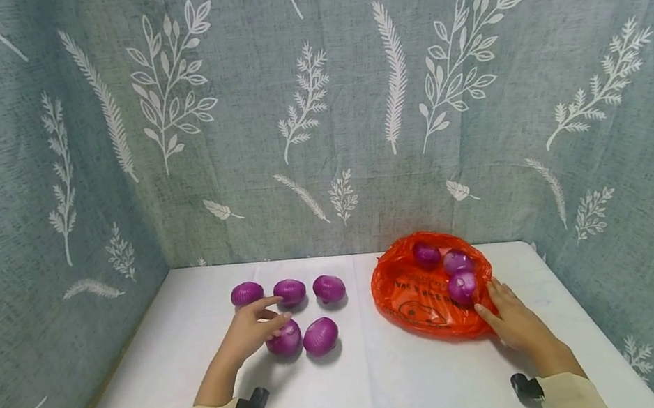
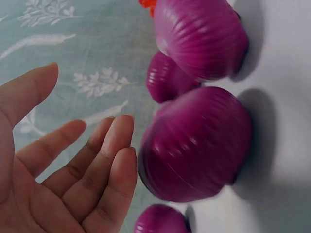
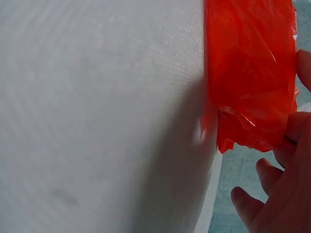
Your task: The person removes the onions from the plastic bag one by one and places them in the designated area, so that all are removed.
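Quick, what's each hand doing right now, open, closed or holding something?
Left hand: open, fingers straight, at a purple onion.
Right hand: fingers on the red bag's edge; a grip cannot be told.

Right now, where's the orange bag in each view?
Head: orange bag right of centre on the white table, right hand at its near edge.
Left wrist: only an orange scrap at the top edge.
Right wrist: upper right, by the fingers.
Shared landmark: the white table.
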Tool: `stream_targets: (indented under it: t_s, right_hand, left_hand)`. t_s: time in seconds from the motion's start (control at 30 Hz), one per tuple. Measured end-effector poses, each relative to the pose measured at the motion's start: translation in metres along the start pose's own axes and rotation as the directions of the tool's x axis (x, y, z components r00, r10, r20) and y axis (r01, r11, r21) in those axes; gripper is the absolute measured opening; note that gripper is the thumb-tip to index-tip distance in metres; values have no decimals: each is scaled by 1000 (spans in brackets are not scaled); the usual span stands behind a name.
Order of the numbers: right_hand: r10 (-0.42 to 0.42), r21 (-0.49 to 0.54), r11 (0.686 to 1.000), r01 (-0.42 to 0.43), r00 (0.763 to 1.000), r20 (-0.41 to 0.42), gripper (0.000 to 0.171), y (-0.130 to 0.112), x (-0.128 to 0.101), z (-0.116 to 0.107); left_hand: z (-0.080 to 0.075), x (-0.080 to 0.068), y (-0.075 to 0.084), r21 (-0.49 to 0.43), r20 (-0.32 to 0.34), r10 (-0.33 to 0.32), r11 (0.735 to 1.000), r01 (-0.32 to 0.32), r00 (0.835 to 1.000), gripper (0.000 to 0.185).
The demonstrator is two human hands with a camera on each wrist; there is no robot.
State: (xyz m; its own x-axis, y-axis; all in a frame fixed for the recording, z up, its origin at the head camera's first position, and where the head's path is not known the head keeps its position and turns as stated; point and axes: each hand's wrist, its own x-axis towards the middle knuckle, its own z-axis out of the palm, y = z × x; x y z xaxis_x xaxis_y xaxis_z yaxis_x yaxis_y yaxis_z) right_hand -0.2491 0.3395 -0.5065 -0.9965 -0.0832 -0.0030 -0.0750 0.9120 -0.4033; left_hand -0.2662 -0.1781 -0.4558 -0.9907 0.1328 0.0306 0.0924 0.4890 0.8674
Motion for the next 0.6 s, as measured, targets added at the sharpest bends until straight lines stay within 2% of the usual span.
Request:
stream_targets:
  t_s: [0.37, 0.6]
  right_hand:
    - [11, 4, 1000, -11, 1000, 11, 86, -1, 0, 0]
    - [18, 7, 1000, -19, 1000, 26, 87, -2, 2, -2]
  left_hand:
    - [8, 16, 19, 8, 23, 23, 1000, -23, 999, 64]
    - [18, 28, 35, -47, 59, 72, 997, -69, 996, 59]
